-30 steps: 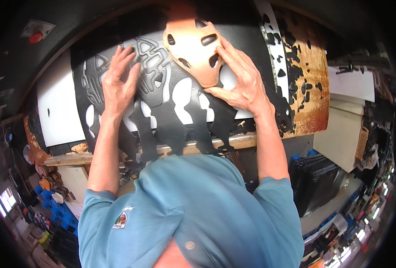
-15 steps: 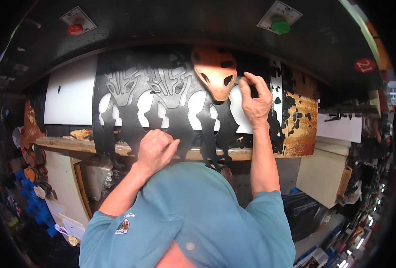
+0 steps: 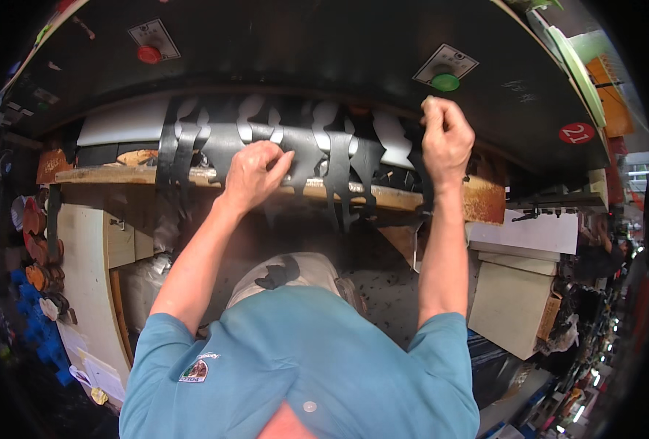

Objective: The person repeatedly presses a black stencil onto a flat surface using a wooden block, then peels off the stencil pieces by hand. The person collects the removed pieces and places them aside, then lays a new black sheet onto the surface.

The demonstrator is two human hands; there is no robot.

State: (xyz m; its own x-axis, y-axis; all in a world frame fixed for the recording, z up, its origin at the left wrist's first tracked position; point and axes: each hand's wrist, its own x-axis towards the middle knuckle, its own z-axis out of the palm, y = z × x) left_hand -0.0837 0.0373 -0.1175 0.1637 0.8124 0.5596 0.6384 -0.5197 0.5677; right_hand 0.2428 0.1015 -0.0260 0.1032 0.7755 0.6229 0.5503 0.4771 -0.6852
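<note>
Spreading across the top of my feed, a smooth black panel overhangs everything, with a blue-green cloth shirt at the bottom. Between them runs the surface, its rough pale wooden front edge facing the shirt. On it lies a dull, pliable black sheet, pierced by curvy openings that show white, its ragged strips drooping past that edge. To my right stands a pale, box-like cabinet, its inside hidden from me. The gap between edge and shirt drops to grey floor flecked with dark scraps. The left hand is over the sheet's front part, fingers half curled, thumb apart; I cannot tell whether they hold anything. The right hand, fingers bunched, is just below a round green button; I cannot tell whether it touches that or grips anything
</note>
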